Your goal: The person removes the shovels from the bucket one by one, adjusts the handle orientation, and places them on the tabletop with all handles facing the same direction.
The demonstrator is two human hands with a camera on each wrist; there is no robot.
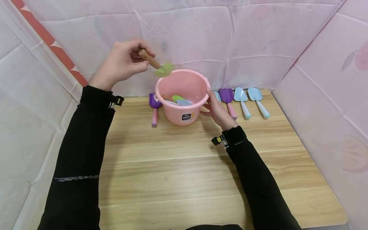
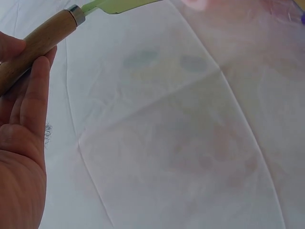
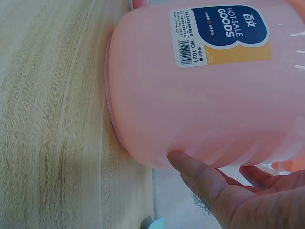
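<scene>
A pink bucket (image 1: pixel 184 95) stands on the wooden table (image 1: pixel 178 166) at the back, with a green and a blue spade blade showing inside. My left hand (image 1: pixel 123 62) is raised above and left of the bucket, gripping the wooden handle of a green spade (image 1: pixel 163 69) whose blade hovers over the rim. In the left wrist view the fingers curl round the spade handle (image 2: pixel 40 40). My right hand (image 1: pixel 217 110) rests against the bucket's right side with straight fingers; the right wrist view shows the thumb (image 3: pixel 200 179) touching the bucket wall (image 3: pixel 190 109).
A purple spade (image 1: pixel 155 108) with a pink handle lies left of the bucket. To its right lie a purple spade (image 1: pixel 228 100) and two light blue spades (image 1: pixel 242 100) (image 1: pixel 257 100) in a row. Pink cloth walls close in the back and sides.
</scene>
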